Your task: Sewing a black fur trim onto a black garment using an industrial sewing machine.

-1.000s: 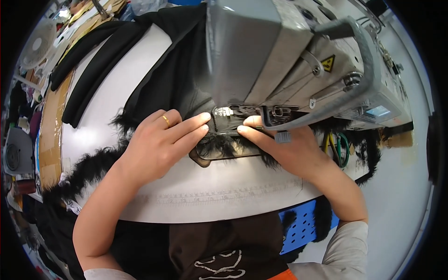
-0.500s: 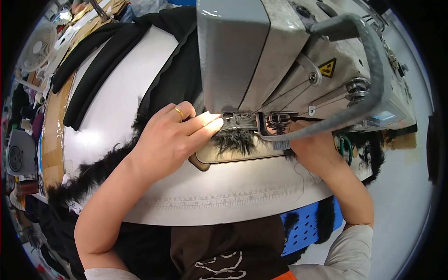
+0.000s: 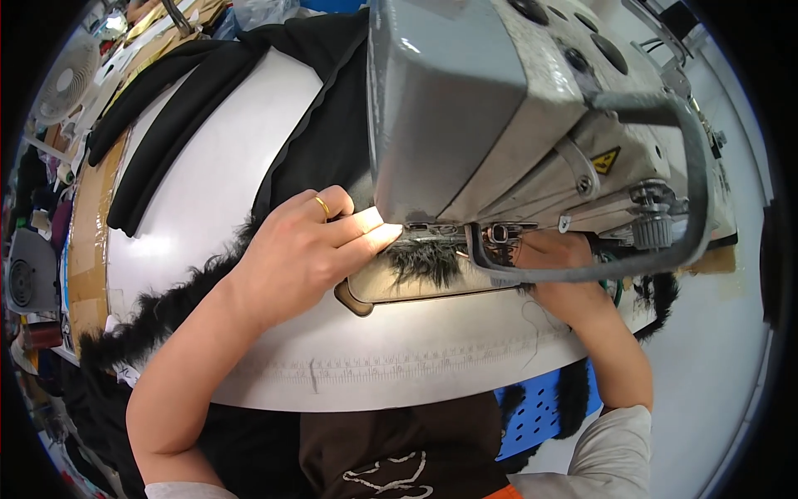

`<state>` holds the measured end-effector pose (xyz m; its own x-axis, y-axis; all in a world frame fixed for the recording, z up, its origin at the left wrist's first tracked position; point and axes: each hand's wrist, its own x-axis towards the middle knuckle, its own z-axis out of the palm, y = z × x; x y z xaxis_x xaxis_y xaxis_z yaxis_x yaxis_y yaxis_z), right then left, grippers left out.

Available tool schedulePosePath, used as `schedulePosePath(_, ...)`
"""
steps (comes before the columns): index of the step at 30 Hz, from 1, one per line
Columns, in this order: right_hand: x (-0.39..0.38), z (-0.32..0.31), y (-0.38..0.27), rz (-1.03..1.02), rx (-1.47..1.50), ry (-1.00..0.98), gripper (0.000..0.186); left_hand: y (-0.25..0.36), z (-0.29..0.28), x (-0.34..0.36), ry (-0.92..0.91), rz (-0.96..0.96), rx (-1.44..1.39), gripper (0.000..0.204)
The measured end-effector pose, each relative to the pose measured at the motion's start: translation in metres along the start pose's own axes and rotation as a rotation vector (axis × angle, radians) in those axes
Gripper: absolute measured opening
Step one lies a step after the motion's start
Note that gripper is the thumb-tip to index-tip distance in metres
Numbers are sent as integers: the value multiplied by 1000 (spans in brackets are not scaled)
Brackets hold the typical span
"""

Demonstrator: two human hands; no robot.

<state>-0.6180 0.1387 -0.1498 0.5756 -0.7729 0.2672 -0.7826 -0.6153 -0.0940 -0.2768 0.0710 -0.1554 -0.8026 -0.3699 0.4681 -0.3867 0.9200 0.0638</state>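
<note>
My left hand (image 3: pixel 303 254), with a ring on one finger, pinches the edge of a black fabric piece (image 3: pixel 324 137) just left of the sewing machine's presser foot (image 3: pixel 432 233). A tuft of black fur trim (image 3: pixel 426 264) sticks out toward me below the foot. The long fur strip (image 3: pixel 158 312) trails left under my forearm. On the other side of the foot, my right hand (image 3: pixel 569 283) lies partly behind the machine's grey curved guard (image 3: pixel 598 270). Its fingertips are hidden, so its grip does not show.
The large grey sewing machine (image 3: pixel 453 100) fills the upper right. Black fabric strips (image 3: pixel 179 141) lie on the white table (image 3: pixel 229 125). A printed ruler (image 3: pixel 399 366) runs along its front. Below is a blue perforated surface (image 3: pixel 532 420). A fan (image 3: pixel 66 79) stands far left.
The view has shifted, so the machine sits farther right and lower. My left hand stays at the presser foot. A short dark line now shows on the table near the ruler.
</note>
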Motion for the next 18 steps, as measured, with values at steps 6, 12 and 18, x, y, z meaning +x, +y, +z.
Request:
schedulePosePath(6,8,-3,-5,-37,-34,72,13,1,21,-7,164,-168,-430,37)
schedulePosePath(12,3,0,5,-39,-111,54,12,-1,6,3,-82,-69,29,35)
schedulePosePath(18,1,-6,-1,88,-49,-120,27,6,2,4,-120,-95,72,35)
